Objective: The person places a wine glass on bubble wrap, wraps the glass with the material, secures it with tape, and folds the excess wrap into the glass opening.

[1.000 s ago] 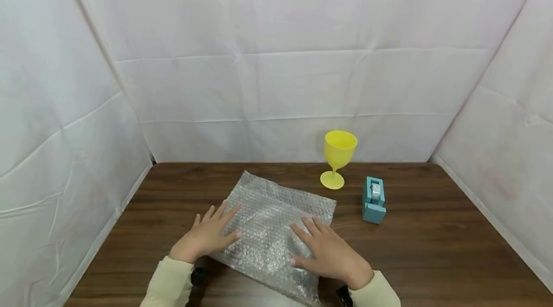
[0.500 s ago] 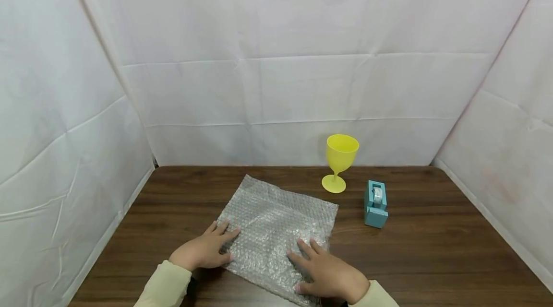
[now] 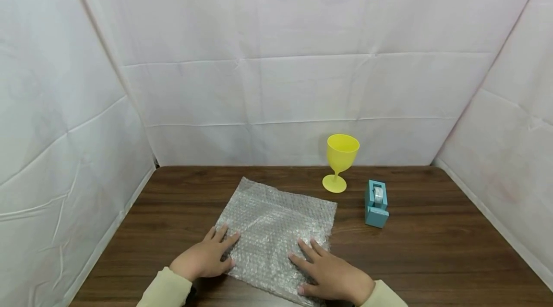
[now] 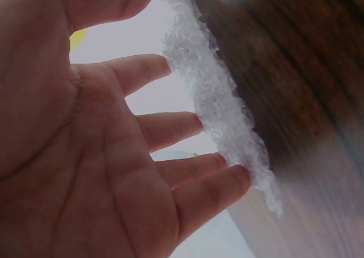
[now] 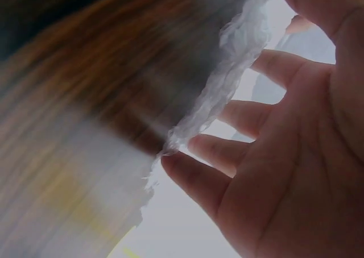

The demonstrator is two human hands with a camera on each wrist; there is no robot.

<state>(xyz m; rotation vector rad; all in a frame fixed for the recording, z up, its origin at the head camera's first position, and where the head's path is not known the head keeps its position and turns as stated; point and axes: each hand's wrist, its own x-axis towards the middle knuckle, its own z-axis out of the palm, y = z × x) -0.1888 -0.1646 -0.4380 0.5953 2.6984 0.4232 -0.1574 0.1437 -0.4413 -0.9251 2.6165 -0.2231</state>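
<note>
A sheet of clear bubble wrap (image 3: 272, 230) lies flat and slightly askew on the brown wooden table (image 3: 432, 249). My left hand (image 3: 203, 256) rests its spread fingertips on the sheet's left edge. On the lower right part, my right hand (image 3: 330, 271) touches the wrap with fingers apart. Both wrist views show the palms from below, fingers extended against the edge of the bubble wrap (image 4: 210, 93). Neither hand grips anything.
Toward the back of the table stands a yellow plastic goblet (image 3: 341, 153). To its right and nearer sits a teal tape dispenser (image 3: 376, 206) with a roll of clear tape. White cloth (image 3: 281, 86) hangs behind and at both sides.
Both hands have come down toward the near part of the bubble wrap, fingers still spread. The wrap has shifted slightly and lies flatter. The head view tilted a little.
</note>
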